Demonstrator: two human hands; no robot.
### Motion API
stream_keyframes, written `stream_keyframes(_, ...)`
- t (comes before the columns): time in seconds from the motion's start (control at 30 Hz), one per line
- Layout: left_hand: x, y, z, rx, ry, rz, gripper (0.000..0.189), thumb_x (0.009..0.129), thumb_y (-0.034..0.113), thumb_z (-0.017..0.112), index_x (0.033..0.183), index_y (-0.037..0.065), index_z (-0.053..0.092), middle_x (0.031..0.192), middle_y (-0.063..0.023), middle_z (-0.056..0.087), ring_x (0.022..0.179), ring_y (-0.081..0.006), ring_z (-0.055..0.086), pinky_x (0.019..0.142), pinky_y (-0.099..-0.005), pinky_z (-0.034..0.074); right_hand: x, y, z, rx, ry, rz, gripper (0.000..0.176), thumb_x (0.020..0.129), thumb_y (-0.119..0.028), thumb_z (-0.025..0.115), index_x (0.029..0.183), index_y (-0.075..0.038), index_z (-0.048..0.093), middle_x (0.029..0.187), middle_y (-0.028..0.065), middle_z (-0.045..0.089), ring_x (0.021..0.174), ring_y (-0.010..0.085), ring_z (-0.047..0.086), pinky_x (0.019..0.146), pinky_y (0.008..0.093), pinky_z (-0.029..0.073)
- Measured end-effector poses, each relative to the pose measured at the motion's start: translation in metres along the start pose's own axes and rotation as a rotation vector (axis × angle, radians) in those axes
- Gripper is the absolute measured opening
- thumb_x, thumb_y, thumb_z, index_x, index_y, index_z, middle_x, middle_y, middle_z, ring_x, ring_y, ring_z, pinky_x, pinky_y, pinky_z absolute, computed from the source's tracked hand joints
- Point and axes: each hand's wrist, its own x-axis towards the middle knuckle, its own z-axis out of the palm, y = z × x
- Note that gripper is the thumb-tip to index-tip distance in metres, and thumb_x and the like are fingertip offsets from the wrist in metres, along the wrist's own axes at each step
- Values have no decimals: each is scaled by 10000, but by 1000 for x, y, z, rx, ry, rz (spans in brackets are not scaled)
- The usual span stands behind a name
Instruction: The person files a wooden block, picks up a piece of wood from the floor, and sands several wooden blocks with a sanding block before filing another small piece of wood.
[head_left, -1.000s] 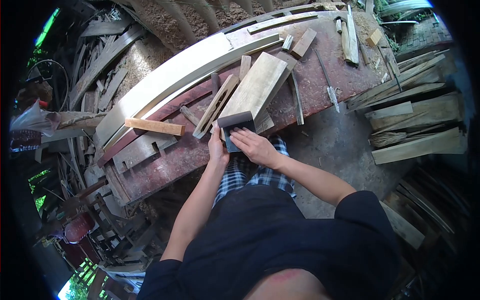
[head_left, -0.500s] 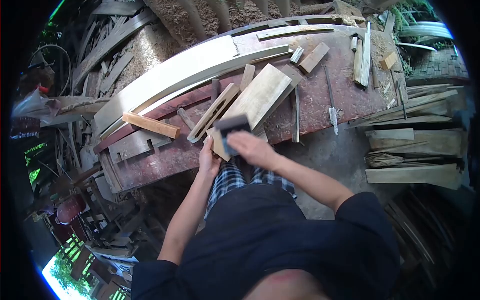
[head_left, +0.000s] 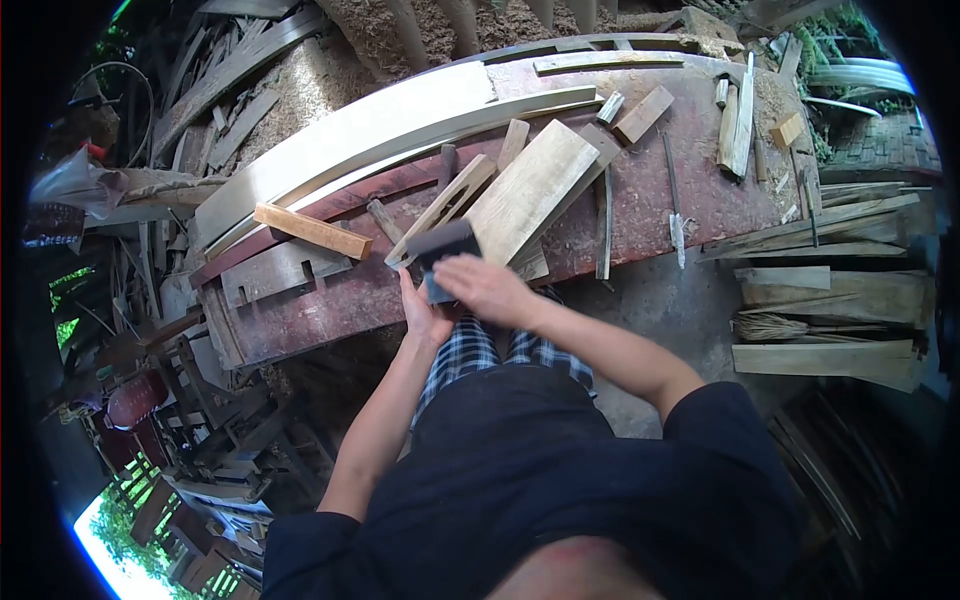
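Note:
Near the front edge of the workbench, my right hand is closed on a dark brown sheet of sandpaper with a bluish lower part showing near the fingers. My left hand is just beside and below it, gripping a small pale wooden block that the sandpaper and right hand now mostly hide. Just beyond the hands, a wide pale board lies slanted on the bench. Left of it rests a long slotted wood piece.
The red-topped workbench carries an orange-brown wood strip, a long white board, a brown block and a thin rod. Stacked planks lie at right; wood shavings are behind the bench.
My right hand and the sandpaper have shifted left, over the wooden block, which showed more plainly before. The left hand has moved slightly right. The whole view has shifted a little.

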Motion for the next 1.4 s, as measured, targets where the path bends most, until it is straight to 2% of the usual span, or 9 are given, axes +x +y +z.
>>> stream_keyframes(0.23,-10,1,8,89,50,3,936,895,790,273,1480,61,329,1496,-166,379,1356,-363,400,1102,-508,354,7,131,-41,-304,227,670,341,879,-9,472,1211,17,543,1225,211,589,1146,368,562,991,425,470)
stream_keyframes(0.4,-2,2,-2,36,-74,-7,819,914,750,326,1335,72,511,1300,-133,581,1228,-302,543,1096,-497,382,-9,-26,9,-24,-37,80,442,801,-1,559,1242,1,581,1299,171,584,1264,304,533,1059,382,452)
stream_keyframes(0.67,-8,0,19,512,201,29,562,938,398,637,1374,92,457,1294,-102,548,1147,-280,577,934,-505,497,-38,149,-53,-407,404,705,348,893,-70,498,1215,28,584,1279,213,589,1210,358,547,1069,434,418)
stream_keyframes(0.83,7,2,10,550,205,70,456,946,365,644,1291,89,529,1138,-68,641,956,-225,662,744,-439,565,-40,-6,-20,-121,128,349,432,828,-3,535,1260,4,557,1300,187,579,1238,342,539,1079,438,419)
stream_keyframes(0.93,9,5,2,591,165,49,428,962,330,619,1305,93,523,1185,-73,621,1012,-242,660,840,-467,576,-50,3,-21,-69,40,201,444,814,12,553,1257,-10,563,1295,164,590,1232,320,551,1062,409,447)
stream_keyframes(1.1,1,2,11,609,187,92,450,952,364,638,1276,74,521,1126,-89,635,933,-218,671,736,-416,581,-44,170,-81,-346,351,709,320,927,-67,452,1199,13,599,1265,223,597,1222,381,530,1046,421,436)
stream_keyframes(1.2,2,8,16,679,174,104,486,958,356,624,1325,64,497,1209,-100,610,1042,-262,651,856,-474,569,-34,141,-76,-285,271,812,339,888,-49,486,1207,21,579,1268,214,591,1205,367,544,1033,410,448)
stream_keyframes(1.33,4,8,11,659,194,77,481,956,360,628,1306,51,514,1184,-102,622,1030,-247,655,828,-451,576,-33,30,-32,-191,89,230,357,866,-13,499,1214,13,575,1236,182,612,1210,330,562,1046,404,457)
stream_keyframes(1.4,4,10,10,673,163,71,475,956,363,630,1291,43,524,1144,-97,641,1012,-237,662,802,-439,582,-27,50,-35,-139,81,224,360,861,-16,509,1216,-10,569,1232,171,610,1178,332,575,1013,408,483)
